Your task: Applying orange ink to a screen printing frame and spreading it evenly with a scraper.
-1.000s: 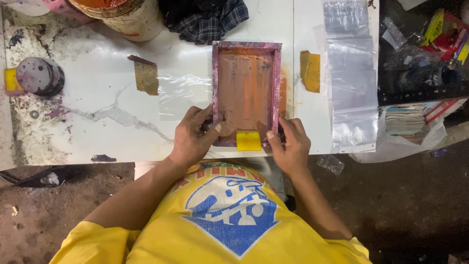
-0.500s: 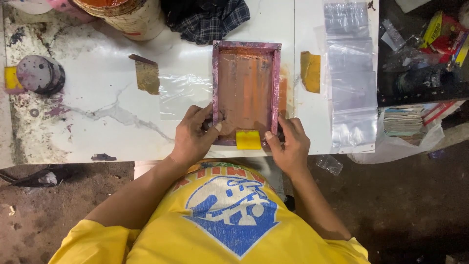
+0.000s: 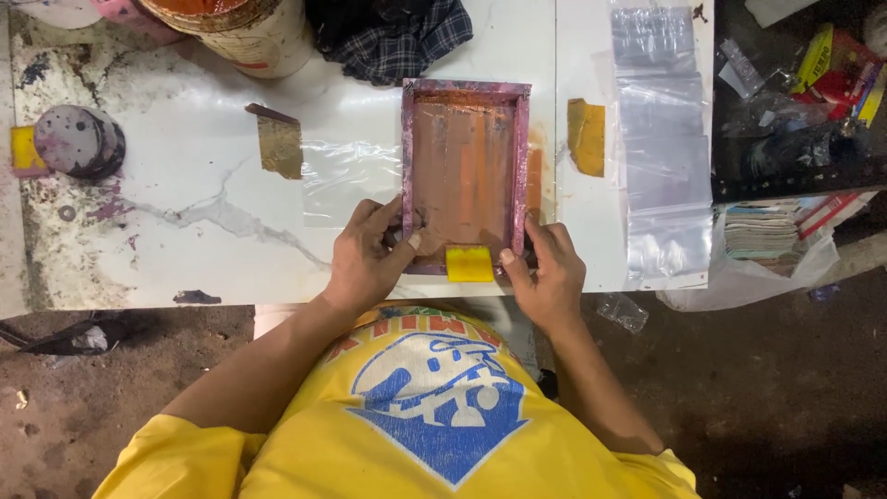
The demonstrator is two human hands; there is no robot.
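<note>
A: From the head camera, what's on the counter [image 3: 185, 240], by count?

B: One printing frame [image 3: 465, 176] with a purple-stained rim and an orange mesh, lying flat near the front edge. One yellow block [image 3: 469, 263] at the frame's near rim, perhaps a small squeegee; the view is too coarse to be sure. Two strips of brownish tape [image 3: 279, 143] [image 3: 587, 136], one on either side of the frame. One paint bucket [image 3: 249, 32] at the back, one dark checked cloth [image 3: 388, 37] beside it, one round purple-stained pad [image 3: 78, 140] far left, and a row of clear plastic bags [image 3: 661, 139] to the right.

A: And the hands?

B: Two. The left hand [image 3: 370, 259] is curled narrow over the frame's near left corner, fingers on the rim, thumb touching the mesh. The right hand [image 3: 547, 268] grips the near right corner, thumb tip just beside the yellow block.

A: Arm pose?

B: Both forearms come forward from the yellow shirt [image 3: 416, 407], elbows out, wrists angled inwards toward the frame.
</note>
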